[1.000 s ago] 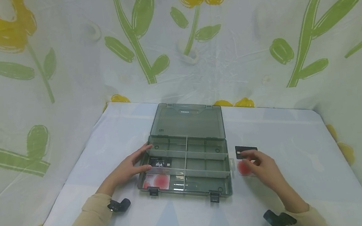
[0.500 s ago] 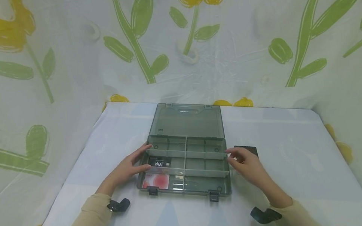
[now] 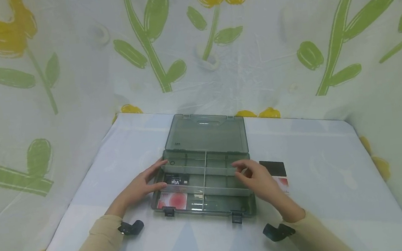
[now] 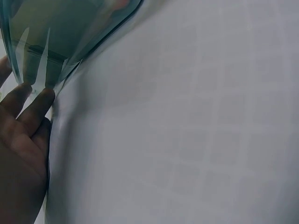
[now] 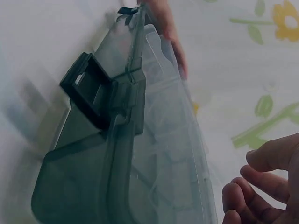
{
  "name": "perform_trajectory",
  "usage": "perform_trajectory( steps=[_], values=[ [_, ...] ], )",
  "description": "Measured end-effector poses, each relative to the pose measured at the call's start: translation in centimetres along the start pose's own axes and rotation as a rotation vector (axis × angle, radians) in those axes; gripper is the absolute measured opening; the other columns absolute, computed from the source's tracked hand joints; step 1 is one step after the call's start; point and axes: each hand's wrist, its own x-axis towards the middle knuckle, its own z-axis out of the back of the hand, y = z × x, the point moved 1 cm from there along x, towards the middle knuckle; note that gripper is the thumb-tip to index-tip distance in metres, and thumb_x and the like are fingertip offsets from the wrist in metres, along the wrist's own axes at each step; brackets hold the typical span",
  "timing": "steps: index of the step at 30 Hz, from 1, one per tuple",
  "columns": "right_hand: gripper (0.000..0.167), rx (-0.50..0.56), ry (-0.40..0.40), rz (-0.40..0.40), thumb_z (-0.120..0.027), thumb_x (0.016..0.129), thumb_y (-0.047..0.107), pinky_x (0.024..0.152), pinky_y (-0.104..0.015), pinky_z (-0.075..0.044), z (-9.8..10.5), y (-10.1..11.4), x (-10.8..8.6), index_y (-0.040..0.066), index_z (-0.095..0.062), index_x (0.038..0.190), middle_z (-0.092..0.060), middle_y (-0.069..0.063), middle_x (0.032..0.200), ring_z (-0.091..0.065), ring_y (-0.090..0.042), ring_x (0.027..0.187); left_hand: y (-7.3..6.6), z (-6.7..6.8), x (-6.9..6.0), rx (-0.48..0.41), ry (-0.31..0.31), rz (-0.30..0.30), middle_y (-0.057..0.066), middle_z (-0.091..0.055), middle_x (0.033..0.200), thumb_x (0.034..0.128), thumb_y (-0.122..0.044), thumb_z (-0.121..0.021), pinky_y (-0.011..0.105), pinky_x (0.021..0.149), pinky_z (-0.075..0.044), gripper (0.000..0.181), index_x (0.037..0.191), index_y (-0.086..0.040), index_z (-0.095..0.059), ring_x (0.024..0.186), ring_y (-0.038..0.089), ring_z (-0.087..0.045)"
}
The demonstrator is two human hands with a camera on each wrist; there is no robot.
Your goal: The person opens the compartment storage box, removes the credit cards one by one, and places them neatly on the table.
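While the left hand (image 3: 139, 189) is resting against the box (image 3: 219, 182) at nine o'clock, fingers straight and spread, the head view is showing the right hand (image 3: 262, 183) hovering over the compartments at three o'clock, its fingers loosely curled and nothing visible between them. The Vip card (image 3: 177, 180) is lying in the middle compartment at nine, the red-patterned card (image 3: 172, 201) in the front one at eight; a loose black card (image 3: 273, 168) and a loose red card (image 3: 282, 183) are lying outside at three.

In the left wrist view, straight fingertips are touching the box toward nine o'clock; a light, steady brace should be enough to stop sliding.

In the right wrist view, a front latch (image 5: 91, 91) is jutting out at ten, the hand is sitting at four; whether it is touching a divider, I cannot tell. Coming straight down, clear of divider tops, would be working best.
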Motion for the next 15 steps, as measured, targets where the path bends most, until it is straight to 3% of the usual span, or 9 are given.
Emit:
perform_trajectory(
  steps=[15],
  values=[
    [0.027, 0.039, 0.104, 0.054, -0.068, 0.099, 0.019, 0.067, -0.028, -0.054, -3.0, 2.4, 2.3, 0.012, -0.070, 0.125, -0.066, 0.002, 0.104, -0.061, -0.012, 0.086, 0.0, 0.0, 0.0, 0.001, -0.011, 0.003, 0.008, -0.020, 0.169, 0.0919, -0.043, -0.074, 0.067, 0.119, -0.019, 0.077, 0.158, -0.032, -0.037, 0.152, 0.042, -0.020]
  ],
)
